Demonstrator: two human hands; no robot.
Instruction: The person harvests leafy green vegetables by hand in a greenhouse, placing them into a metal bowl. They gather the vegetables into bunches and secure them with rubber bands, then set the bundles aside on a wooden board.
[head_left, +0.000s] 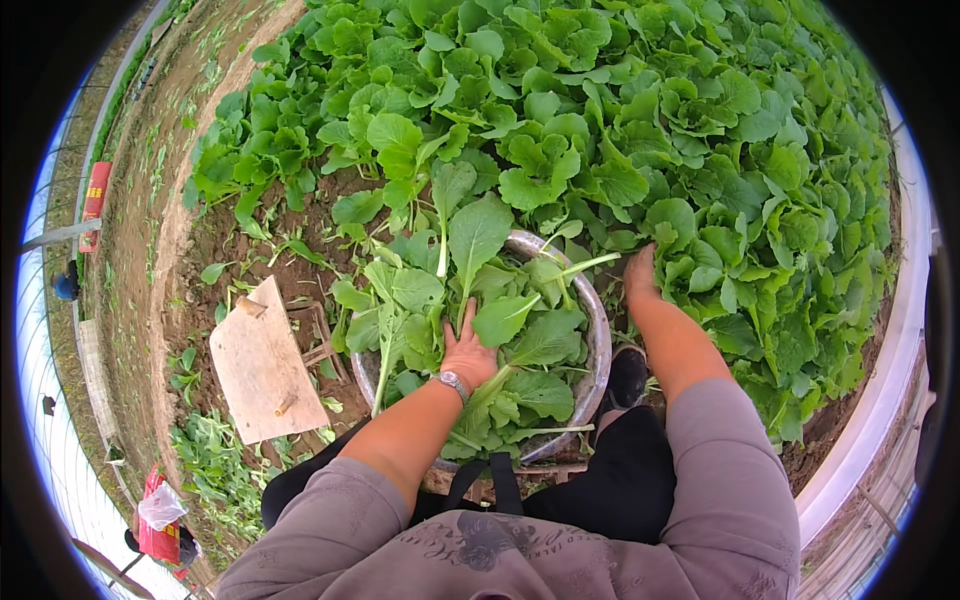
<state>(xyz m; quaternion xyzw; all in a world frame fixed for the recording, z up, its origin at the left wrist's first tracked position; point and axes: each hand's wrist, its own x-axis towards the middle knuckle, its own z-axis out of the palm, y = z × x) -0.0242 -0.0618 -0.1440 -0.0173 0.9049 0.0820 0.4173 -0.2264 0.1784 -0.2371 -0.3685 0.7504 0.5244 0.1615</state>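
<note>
A wide round metal basin (601, 352) stands between my knees, heaped with loose green leaves (541, 394). My left hand (470, 358), with a watch on its wrist, lies on the heap with its visible fingers spread; part of the hand is hidden by leaves. Right of the basin, my right hand (641, 276) reaches down into the standing leafy greens (705, 262). Foliage covers its fingertips, so its grip does not show. One pale-stalked leaf (589, 265) sticks out over the basin's far right rim.
A pale board (262, 367) with two wooden pegs lies left of the basin, beside a small wooden frame (321, 341). Pulled leaves (217, 465) litter the soil at lower left. A red bag (159, 525) stands farther left. My shoe (627, 375) is right of the basin.
</note>
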